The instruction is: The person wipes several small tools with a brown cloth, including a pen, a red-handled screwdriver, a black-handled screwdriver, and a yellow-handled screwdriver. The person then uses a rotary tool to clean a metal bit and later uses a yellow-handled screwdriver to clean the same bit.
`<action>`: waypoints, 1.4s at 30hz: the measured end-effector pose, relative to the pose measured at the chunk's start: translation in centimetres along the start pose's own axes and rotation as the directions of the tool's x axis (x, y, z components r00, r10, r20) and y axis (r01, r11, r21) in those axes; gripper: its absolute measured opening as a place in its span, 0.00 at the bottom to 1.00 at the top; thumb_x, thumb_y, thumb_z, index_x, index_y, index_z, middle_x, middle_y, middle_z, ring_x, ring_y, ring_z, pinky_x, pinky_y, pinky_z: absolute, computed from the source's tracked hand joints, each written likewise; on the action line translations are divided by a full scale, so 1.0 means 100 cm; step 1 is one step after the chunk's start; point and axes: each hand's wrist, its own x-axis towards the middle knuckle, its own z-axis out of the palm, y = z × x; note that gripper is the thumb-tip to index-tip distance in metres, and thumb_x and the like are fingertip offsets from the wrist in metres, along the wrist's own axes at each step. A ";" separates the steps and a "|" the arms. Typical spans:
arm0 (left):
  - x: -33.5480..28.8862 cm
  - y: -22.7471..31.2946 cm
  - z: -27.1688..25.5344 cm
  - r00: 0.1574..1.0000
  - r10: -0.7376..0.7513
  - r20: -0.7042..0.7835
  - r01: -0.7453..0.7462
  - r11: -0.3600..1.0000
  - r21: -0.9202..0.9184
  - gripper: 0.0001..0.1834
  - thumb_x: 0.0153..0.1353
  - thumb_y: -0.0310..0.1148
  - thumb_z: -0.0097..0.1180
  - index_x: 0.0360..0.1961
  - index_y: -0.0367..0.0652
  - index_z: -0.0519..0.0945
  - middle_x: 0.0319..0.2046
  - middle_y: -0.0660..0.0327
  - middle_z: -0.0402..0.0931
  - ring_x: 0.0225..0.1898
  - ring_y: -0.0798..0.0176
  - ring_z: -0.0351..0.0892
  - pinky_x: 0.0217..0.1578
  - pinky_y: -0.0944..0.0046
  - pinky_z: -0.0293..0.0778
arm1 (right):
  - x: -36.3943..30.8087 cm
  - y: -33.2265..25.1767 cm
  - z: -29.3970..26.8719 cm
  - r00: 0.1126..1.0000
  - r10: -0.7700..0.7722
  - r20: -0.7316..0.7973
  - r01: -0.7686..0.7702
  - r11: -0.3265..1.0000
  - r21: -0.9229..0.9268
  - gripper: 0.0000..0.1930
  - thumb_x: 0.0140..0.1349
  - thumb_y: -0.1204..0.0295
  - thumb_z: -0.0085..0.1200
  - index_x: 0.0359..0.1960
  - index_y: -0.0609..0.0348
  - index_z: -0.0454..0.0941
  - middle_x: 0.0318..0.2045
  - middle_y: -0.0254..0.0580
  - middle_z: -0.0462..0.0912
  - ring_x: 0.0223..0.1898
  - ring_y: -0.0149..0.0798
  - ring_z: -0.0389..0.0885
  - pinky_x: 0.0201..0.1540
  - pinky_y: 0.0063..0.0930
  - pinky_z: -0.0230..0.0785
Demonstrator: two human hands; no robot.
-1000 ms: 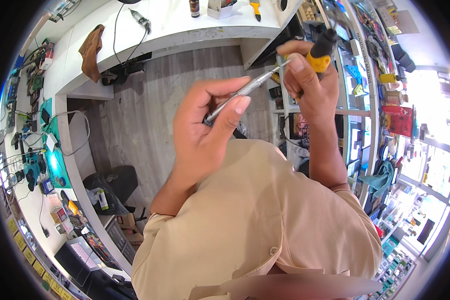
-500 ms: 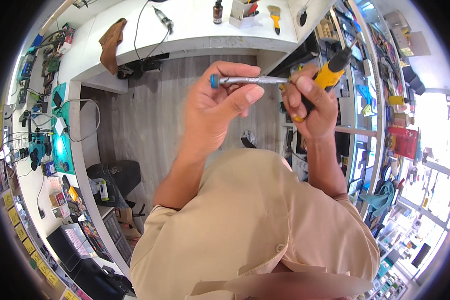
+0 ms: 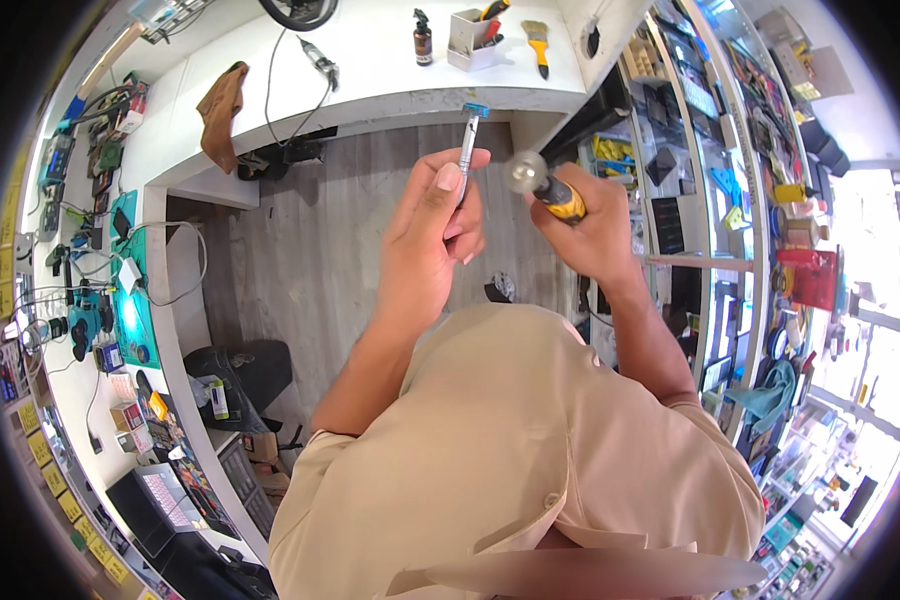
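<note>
In my left hand (image 3: pixel 432 215) is a slim silver precision screwdriver (image 3: pixel 467 145) with a blue cap. Thumb and fingers pinch its lower part, and it stands nearly upright with the cap uppermost. My right hand (image 3: pixel 592 222) is wrapped round a yellow-and-black handled tool (image 3: pixel 564 200). Its far end points up and left and shows as a round, shiny, blurred shape; I cannot make out its exact form. The two tools are apart, with both hands raised in front of my torso above the floor.
Ahead, a white bench (image 3: pixel 380 75) holds a brown spray bottle (image 3: pixel 423 45), a tool holder (image 3: pixel 467 52), a paintbrush (image 3: pixel 537 50), a corded pen-shaped tool (image 3: pixel 319 63) and a brown cloth (image 3: pixel 222 118). Left are a teal mat (image 3: pixel 142 335) and black chair (image 3: pixel 260 375); right, glass shelving (image 3: pixel 695 262).
The silver screwdriver has swung from level to nearly upright and away from my right hand. The yellow-and-black tool has turned from pointing up-right to up-left, and my right hand has shifted left.
</note>
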 end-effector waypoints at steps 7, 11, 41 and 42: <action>-0.015 0.013 0.017 0.998 -0.030 0.059 0.027 0.998 0.055 0.21 0.81 0.45 0.46 0.56 0.36 0.76 0.22 0.71 0.56 0.20 0.75 0.53 0.27 0.68 0.59 | 0.014 -0.001 -0.009 0.994 -0.090 -0.065 0.086 0.994 -0.071 0.09 0.51 0.75 0.67 0.32 0.59 0.80 0.22 0.47 0.79 0.23 0.49 0.77 0.28 0.36 0.70; -0.017 0.014 0.018 0.996 -0.050 0.074 0.048 0.998 0.028 0.20 0.81 0.45 0.46 0.56 0.37 0.76 0.23 0.72 0.57 0.21 0.76 0.53 0.26 0.69 0.57 | 0.017 0.000 -0.010 0.991 -0.121 -0.064 0.117 0.991 -0.071 0.08 0.51 0.75 0.68 0.31 0.59 0.80 0.21 0.46 0.79 0.22 0.48 0.78 0.28 0.36 0.70; -0.008 0.012 0.037 0.998 0.018 0.068 -0.021 0.999 0.043 0.22 0.82 0.46 0.43 0.60 0.38 0.73 0.26 0.70 0.62 0.25 0.75 0.57 0.29 0.72 0.57 | 0.010 -0.001 0.004 0.996 0.081 0.024 -0.085 0.967 0.241 0.07 0.56 0.75 0.68 0.30 0.60 0.80 0.20 0.36 0.77 0.23 0.27 0.72 0.28 0.29 0.68; -0.008 0.012 0.038 0.998 0.018 0.062 -0.021 0.999 0.048 0.22 0.82 0.46 0.43 0.60 0.38 0.72 0.27 0.70 0.62 0.25 0.76 0.57 0.29 0.72 0.57 | 0.009 -0.001 0.007 0.994 0.094 0.055 -0.106 0.954 0.279 0.07 0.57 0.75 0.68 0.30 0.60 0.80 0.20 0.36 0.77 0.23 0.26 0.71 0.28 0.28 0.68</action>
